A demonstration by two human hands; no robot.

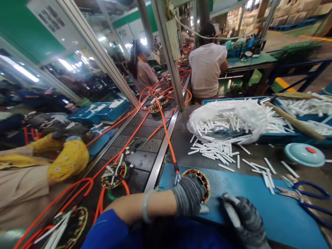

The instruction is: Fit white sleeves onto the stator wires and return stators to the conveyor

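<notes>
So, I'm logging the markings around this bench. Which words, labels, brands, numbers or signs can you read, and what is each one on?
None can be read.
White wall panel: dark blocks, too blurred to tell whether they are writing.
Shirt of the person at the left of the line: a small yellowish mark, too blurred to read.
Lid, scissors and blue mat: no lettering shows.
</notes>
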